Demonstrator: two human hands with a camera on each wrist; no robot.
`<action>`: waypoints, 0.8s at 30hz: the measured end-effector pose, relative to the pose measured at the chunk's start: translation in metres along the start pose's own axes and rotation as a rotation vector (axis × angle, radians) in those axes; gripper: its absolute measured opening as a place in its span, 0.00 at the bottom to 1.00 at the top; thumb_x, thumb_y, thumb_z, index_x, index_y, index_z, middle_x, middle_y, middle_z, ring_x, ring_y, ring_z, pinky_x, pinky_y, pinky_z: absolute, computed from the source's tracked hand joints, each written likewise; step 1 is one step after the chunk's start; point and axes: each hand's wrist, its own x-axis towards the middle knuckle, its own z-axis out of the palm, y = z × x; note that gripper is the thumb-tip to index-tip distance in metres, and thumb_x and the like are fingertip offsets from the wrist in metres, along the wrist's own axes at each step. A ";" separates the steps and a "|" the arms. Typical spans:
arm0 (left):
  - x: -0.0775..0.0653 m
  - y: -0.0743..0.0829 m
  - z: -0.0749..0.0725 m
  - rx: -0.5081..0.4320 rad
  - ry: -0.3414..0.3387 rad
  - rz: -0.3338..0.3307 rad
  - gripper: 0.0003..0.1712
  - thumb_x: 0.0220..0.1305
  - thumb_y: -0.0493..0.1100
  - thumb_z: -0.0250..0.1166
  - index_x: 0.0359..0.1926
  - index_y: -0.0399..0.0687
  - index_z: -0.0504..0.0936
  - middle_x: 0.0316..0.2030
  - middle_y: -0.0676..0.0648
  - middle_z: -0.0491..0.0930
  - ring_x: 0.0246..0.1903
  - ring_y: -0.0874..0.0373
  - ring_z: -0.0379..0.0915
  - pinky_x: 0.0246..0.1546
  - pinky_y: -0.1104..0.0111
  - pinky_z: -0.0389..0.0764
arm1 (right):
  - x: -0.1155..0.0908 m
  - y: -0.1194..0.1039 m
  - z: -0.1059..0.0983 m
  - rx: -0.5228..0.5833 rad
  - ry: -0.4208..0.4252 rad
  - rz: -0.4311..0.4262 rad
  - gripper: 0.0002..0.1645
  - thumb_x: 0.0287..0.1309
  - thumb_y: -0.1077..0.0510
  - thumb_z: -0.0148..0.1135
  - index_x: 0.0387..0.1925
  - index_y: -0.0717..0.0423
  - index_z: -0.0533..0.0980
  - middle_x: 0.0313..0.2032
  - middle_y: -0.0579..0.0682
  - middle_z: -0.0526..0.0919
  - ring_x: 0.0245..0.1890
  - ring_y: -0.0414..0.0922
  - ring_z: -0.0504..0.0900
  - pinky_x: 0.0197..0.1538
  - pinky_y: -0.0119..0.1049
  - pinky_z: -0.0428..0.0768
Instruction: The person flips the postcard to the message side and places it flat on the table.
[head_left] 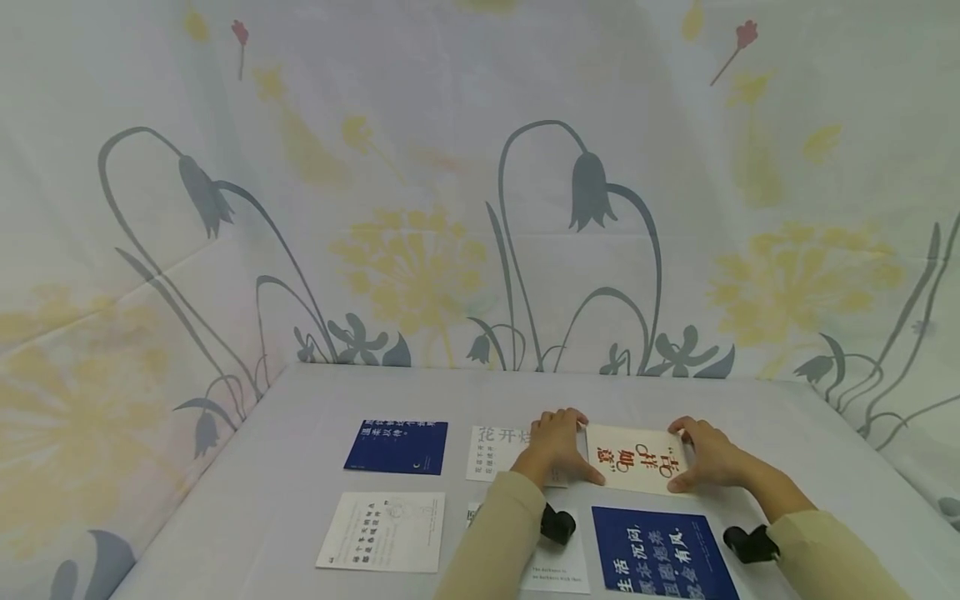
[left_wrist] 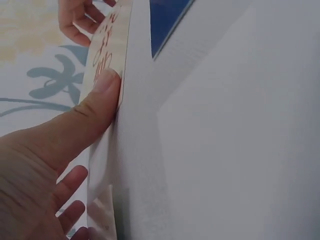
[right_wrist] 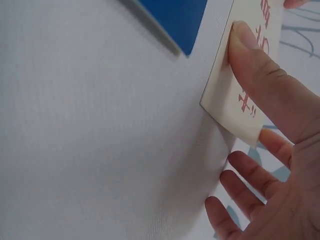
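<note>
A cream card with red lettering [head_left: 626,477] lies at the back right of the white table, between both hands. My left hand [head_left: 558,446] holds its left end, the thumb at the front corner and the fingers toward the back edge. At the right end, my right hand [head_left: 708,458] grips the card with thumb in front and index finger behind. The right wrist view shows the thumb [right_wrist: 255,65] over the near edge of the cream card [right_wrist: 222,95], other fingers spread apart. Partly hidden behind my left hand is a white card with grey print [head_left: 487,458].
A dark blue card [head_left: 397,454] lies back left, with a white printed card [head_left: 401,533] in front. Another white card [head_left: 562,571] is partly under my left sleeve. A blue card with white lettering [head_left: 652,554] lies front right. Flower-patterned cloth [head_left: 450,183] rises behind the table.
</note>
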 end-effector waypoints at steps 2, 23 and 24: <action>0.000 0.001 0.001 -0.059 0.008 -0.006 0.46 0.30 0.58 0.80 0.53 0.56 0.70 0.39 0.60 0.73 0.49 0.58 0.64 0.54 0.67 0.64 | 0.000 0.000 0.001 0.014 -0.001 -0.007 0.54 0.24 0.48 0.82 0.51 0.69 0.64 0.39 0.63 0.73 0.39 0.58 0.71 0.41 0.56 0.72; -0.007 0.003 0.005 -0.604 0.074 -0.002 0.39 0.43 0.34 0.75 0.56 0.55 0.67 0.30 0.56 0.73 0.25 0.65 0.72 0.26 0.71 0.73 | -0.019 -0.002 0.000 0.219 0.151 0.008 0.36 0.48 0.66 0.67 0.58 0.68 0.60 0.38 0.58 0.72 0.32 0.47 0.76 0.27 0.35 0.76; -0.007 0.003 0.005 -0.622 0.079 0.001 0.38 0.44 0.34 0.75 0.56 0.54 0.67 0.31 0.55 0.74 0.25 0.64 0.72 0.26 0.71 0.73 | -0.020 -0.002 0.000 0.220 0.164 0.003 0.36 0.49 0.67 0.66 0.58 0.69 0.60 0.38 0.59 0.73 0.32 0.48 0.76 0.27 0.35 0.76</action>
